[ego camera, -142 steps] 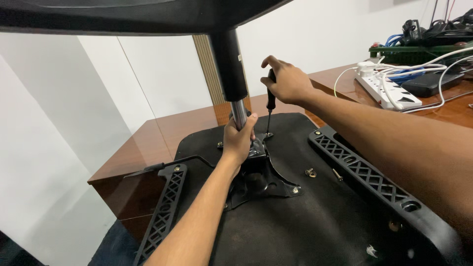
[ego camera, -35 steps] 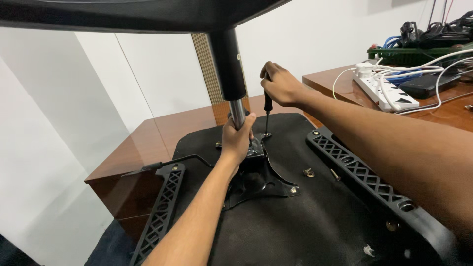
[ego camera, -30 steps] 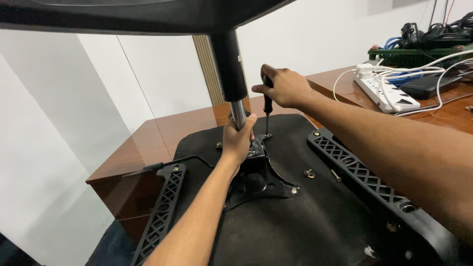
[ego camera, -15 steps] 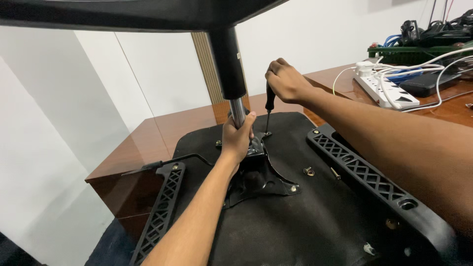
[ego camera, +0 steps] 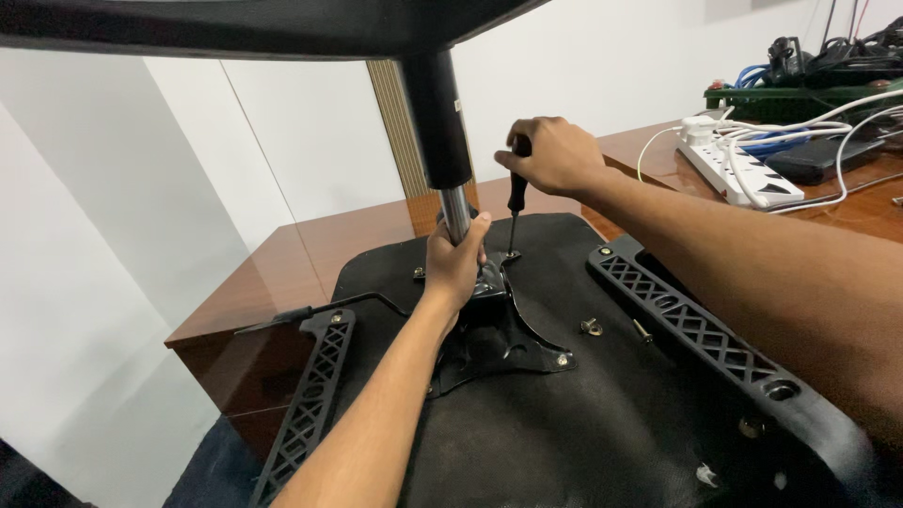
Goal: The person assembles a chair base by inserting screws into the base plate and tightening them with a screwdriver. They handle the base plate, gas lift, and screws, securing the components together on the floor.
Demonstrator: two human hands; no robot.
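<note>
An upturned black chair seat lies on a brown wooden table. A black metal mounting plate sits at its middle, with a chrome and black gas-lift column rising from it. My left hand grips the chrome part of the column just above the plate. My right hand holds a black-handled screwdriver upright, its tip at a screw on the plate's far corner. Two loose screws lie on the seat to the right of the plate.
Black lattice armrest brackets run along both sides of the seat. The chair base spreads overhead. A white power strip with cables and dark electronics lies on the table at the back right. A white wall stands behind.
My right hand has turned on the screwdriver handle, twisting back and forth above the same screw. My left hand has stayed on the column.
</note>
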